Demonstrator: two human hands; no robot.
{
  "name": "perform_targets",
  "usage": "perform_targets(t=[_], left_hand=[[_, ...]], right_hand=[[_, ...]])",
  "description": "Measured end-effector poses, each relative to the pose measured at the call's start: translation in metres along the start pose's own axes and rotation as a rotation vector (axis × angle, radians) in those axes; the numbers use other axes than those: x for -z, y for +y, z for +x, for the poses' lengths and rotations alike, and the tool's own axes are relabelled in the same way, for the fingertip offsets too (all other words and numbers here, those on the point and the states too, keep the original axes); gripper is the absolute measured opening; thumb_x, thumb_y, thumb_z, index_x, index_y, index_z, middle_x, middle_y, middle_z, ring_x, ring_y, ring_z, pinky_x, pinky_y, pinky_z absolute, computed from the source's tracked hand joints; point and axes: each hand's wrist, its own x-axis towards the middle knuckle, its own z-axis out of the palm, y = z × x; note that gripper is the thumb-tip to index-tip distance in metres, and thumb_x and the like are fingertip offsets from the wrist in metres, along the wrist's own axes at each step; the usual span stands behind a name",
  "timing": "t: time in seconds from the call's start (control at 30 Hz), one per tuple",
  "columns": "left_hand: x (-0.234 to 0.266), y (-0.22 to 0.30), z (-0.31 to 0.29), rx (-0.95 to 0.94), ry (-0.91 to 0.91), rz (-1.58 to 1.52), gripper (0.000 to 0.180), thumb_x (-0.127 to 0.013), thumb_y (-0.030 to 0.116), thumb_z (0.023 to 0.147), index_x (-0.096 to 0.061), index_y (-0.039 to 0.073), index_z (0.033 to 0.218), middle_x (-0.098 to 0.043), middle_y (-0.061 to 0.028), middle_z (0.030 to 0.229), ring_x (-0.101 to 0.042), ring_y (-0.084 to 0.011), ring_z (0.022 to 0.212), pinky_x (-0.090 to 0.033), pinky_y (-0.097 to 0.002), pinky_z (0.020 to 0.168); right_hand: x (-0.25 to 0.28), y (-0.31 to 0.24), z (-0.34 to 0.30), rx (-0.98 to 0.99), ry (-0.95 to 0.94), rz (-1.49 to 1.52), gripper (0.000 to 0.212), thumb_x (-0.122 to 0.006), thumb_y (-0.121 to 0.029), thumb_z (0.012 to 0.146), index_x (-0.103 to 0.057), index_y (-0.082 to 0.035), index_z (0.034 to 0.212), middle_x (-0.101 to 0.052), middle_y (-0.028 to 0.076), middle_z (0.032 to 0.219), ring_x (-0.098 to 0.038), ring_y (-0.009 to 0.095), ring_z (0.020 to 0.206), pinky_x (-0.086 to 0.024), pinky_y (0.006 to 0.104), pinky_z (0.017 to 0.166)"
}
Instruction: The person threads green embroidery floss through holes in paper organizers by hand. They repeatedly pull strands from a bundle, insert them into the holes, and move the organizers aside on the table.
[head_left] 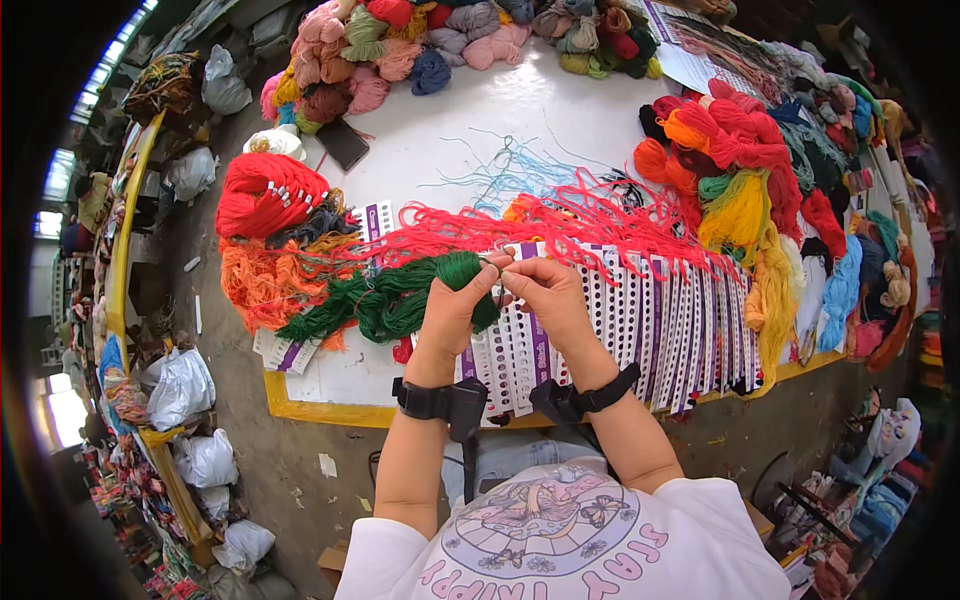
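My left hand [452,312] is closed around one end of a dark green skein of thread [385,303], which trails to the left across the table. Its fingertips meet those of my right hand [556,303], which pinches at the skein's end; a thin dark strand seems to show between them, too small to make out well. Below and beside both hands lies a long row of white punched thread cards [640,335] with purple bands. Loose coral-red threads [590,222] spread over the cards' far ends.
Orange thread [262,275] and a red skein bundle [268,193] lie at the left, near a dark phone [344,146]. Light blue strands [510,172] rest beyond the red ones. Yellow skeins [738,212] heap at the right. The white table [455,110] has a yellow edge.
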Motion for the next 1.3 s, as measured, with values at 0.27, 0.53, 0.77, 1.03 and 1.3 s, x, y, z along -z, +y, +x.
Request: perform_targets(t=[0.27,0.53,0.77,1.03,1.3], left_hand=[[0.001,-0.007,0.007,-0.069,0.031,0.01,0.017,-0.057,0.012,0.083,-0.058,0.001,0.096,-0.058,-0.0125,0.105,-0.057,-0.0168,0.087,-0.051,-0.0301,0.071],[0.001,-0.011,0.01,-0.095,0.056,-0.073,0.014,-0.059,0.01,0.082,-0.059,0.001,0.092,-0.059,-0.0118,0.102,-0.057,-0.0188,0.091,-0.05,-0.0294,0.071],[-0.001,-0.019,0.008,-0.218,0.11,0.104,0.011,-0.057,0.008,0.082,-0.059,0.0,0.09,-0.061,-0.0116,0.098,-0.058,-0.0177,0.088,-0.048,-0.0268,0.071],[0.005,-0.022,0.015,-0.315,0.176,0.147,0.012,-0.057,0.011,0.083,-0.06,0.0,0.087,-0.061,-0.0106,0.098,-0.059,-0.0151,0.087,-0.046,-0.0253,0.073],[0.001,-0.024,0.017,-0.248,0.132,0.181,0.015,-0.058,0.014,0.083,-0.06,0.002,0.091,-0.061,-0.0088,0.097,-0.058,-0.0135,0.085,-0.047,-0.0234,0.067]], right_hand=[[0.002,0.01,0.004,0.194,0.047,-0.207,0.009,-0.063,-0.006,0.076,-0.063,0.0,0.083,-0.058,0.002,0.075,-0.057,0.008,0.066,-0.045,0.0201,0.058],[0.003,0.015,0.004,0.11,0.071,-0.101,0.008,-0.063,-0.005,0.076,-0.063,0.001,0.082,-0.059,0.004,0.075,-0.058,0.01,0.067,-0.047,0.0217,0.062],[0.002,0.017,0.003,0.001,0.043,-0.002,0.008,-0.062,-0.011,0.078,-0.064,-0.003,0.081,-0.063,0.002,0.083,-0.054,0.003,0.063,-0.038,0.016,0.05],[0.013,0.041,0.012,0.416,0.281,-0.365,0.008,-0.063,-0.011,0.078,-0.064,-0.003,0.081,-0.063,0.001,0.078,-0.051,0.002,0.062,-0.037,0.0153,0.051],[0.007,0.029,0.011,0.04,0.055,0.033,0.012,-0.063,-0.007,0.078,-0.063,0.0,0.088,-0.062,0.002,0.08,-0.057,0.008,0.068,-0.042,0.018,0.059]])
